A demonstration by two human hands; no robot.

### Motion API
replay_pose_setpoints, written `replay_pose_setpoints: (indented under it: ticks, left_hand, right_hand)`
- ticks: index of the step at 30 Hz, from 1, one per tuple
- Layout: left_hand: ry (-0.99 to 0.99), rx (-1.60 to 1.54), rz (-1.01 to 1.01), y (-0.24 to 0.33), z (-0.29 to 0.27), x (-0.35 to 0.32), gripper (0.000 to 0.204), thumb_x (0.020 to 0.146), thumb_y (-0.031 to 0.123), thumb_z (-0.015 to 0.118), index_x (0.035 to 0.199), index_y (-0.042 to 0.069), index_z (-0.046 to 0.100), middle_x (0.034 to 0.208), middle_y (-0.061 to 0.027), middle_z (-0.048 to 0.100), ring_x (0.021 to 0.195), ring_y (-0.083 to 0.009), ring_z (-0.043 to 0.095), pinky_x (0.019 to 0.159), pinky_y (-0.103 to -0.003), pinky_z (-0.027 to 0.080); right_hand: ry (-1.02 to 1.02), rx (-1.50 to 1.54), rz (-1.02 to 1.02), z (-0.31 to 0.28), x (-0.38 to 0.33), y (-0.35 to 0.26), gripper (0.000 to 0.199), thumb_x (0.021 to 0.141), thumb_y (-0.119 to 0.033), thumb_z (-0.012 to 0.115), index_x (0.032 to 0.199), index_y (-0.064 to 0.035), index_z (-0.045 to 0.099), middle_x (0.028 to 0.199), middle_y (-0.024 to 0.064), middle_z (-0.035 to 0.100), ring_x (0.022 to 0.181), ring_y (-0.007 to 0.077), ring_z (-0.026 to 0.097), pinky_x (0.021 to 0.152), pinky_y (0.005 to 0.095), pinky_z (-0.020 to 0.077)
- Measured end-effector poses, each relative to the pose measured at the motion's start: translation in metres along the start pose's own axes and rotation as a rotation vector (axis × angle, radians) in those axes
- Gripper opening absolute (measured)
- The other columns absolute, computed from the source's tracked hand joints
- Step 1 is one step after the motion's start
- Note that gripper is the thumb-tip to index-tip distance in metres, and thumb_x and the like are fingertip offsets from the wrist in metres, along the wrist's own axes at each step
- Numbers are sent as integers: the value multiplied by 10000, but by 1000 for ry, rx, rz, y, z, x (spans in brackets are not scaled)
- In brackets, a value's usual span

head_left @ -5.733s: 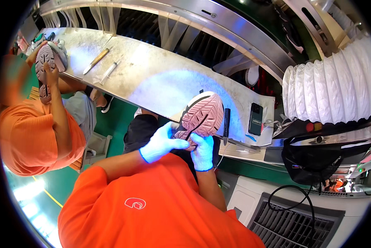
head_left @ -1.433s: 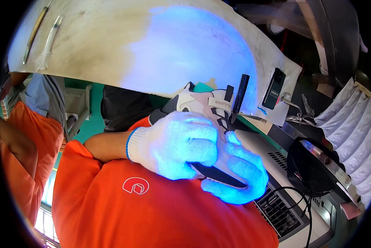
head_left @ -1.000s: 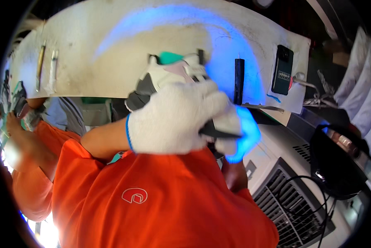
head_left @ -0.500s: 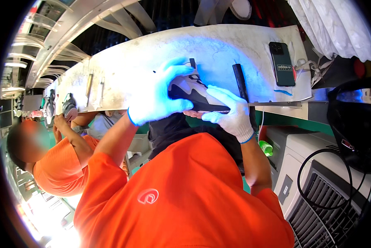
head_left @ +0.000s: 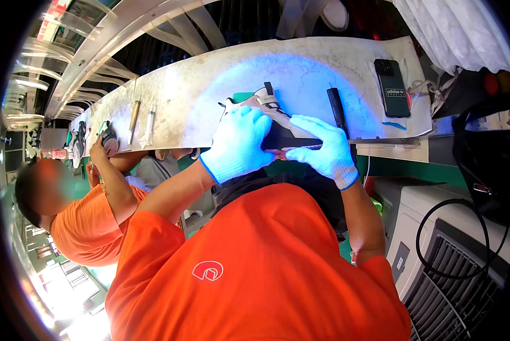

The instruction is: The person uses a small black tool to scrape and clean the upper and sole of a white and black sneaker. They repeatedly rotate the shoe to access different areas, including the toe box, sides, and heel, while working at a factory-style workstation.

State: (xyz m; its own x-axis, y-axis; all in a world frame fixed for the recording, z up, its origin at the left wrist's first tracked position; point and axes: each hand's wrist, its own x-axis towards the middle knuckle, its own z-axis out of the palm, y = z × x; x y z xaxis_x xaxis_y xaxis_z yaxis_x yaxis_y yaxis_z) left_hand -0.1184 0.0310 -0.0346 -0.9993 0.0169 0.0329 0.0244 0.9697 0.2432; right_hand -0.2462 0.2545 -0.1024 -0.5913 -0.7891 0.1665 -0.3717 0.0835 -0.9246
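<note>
A sneaker (head_left: 283, 135) with a pale upper and a dark lower part lies on its side at the near edge of the bench, under bluish light. My left hand (head_left: 241, 138), in a white knit glove, closes over its left part with curled fingers and covers much of that side. My right hand (head_left: 327, 149), gloved alike, grips the right end, its straighter fingers above and thumb below. A reddish sole edge shows between my hands. Green shows at the shoe's opening. Just right of the shoe lies a dark, slim, pen-like tool (head_left: 336, 108).
A dark phone (head_left: 393, 90) lies at the bench's right. Toward the left lie a yellowish slim tool (head_left: 134, 121) and a whitish one (head_left: 150, 126). A co-worker (head_left: 93, 227) on the left holds another shoe (head_left: 109, 142). A grey machine with a grille (head_left: 456, 273) stands at lower right.
My left hand has shifted right and down along the sneaker, its fingers now more curled, so more of the upper shows. My right hand keeps its hold. The whole view has shifted slightly.
</note>
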Motion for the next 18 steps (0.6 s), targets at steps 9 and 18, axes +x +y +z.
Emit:
replay_pose_setpoints:
  ticks: [9, 18]
  left_hand:
    - [9, -236, -184, -9, 1, 1, 593, 576, 349, 1034, 906, 110, 603, 901, -121, 633, 941, -385, 655, 770, -491, 548]
    - [-145, -297, -184, -11, -19, 19, 532, 666, 420, 973, 968, 105, 668, 1005, -97, 701, 1082, -326, 695, 918, -595, 474]
  right_hand:
    - [-70, -56, -10, -8, 12, -15, 782, 812, -444, 1002, 1400, 11, 759, 1365, 242, 781, 1263, 387, 771, 1106, 425, 597]
    - [-294, -247, 347, 4, 65, -60, 506, 934, -474, 789, 1257, -85, 784, 1087, 271, 790, 1005, 489, 758, 884, 513, 601]
